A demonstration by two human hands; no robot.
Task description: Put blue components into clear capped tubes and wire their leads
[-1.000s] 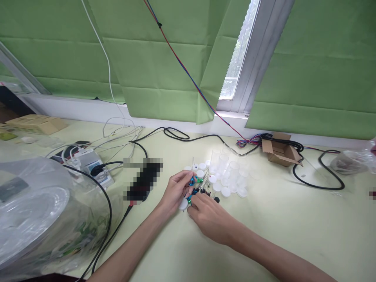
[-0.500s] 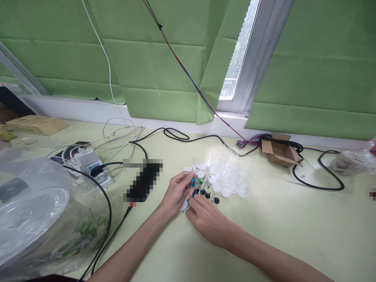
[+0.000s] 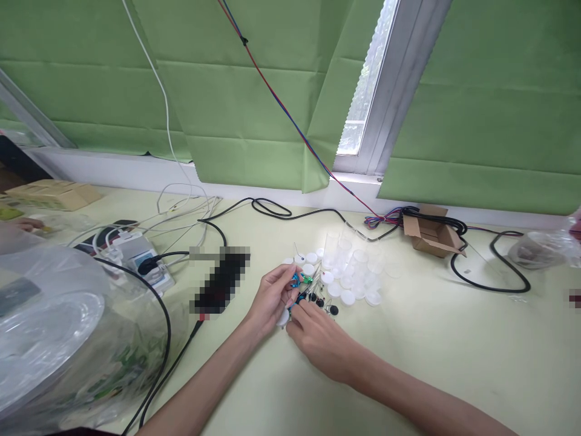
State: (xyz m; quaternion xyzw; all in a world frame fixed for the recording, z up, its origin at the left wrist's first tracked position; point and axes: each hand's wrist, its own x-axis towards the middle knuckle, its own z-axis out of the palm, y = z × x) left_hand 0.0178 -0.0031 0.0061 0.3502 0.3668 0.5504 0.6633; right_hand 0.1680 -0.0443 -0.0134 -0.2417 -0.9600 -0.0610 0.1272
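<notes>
My left hand [image 3: 272,295] is closed in a pinch on a small shiny blue piece [image 3: 296,280]. Close beside its fingertips is a shiny green piece [image 3: 307,280]. My right hand [image 3: 315,333] has its fingers curled together just below and to the right; what they grip is mostly hidden. Right beyond both hands lies a small heap of thin metal parts and black round pieces [image 3: 334,310]. White round lids [image 3: 347,297] and clear plastic cups [image 3: 345,245] are gathered around the heap.
To the left sit a large clear plastic bag [image 3: 136,357], a power strip [image 3: 154,272] and black cables. An open cardboard box [image 3: 431,236] stands by the wall at the right, near a clear bag [image 3: 540,249]. Another person's hand [image 3: 29,224] shows at far left.
Both hands hold almost the same pose over the heap, with the blue piece shifted slightly in the left fingers. Another person's hand has come into view at far left.
</notes>
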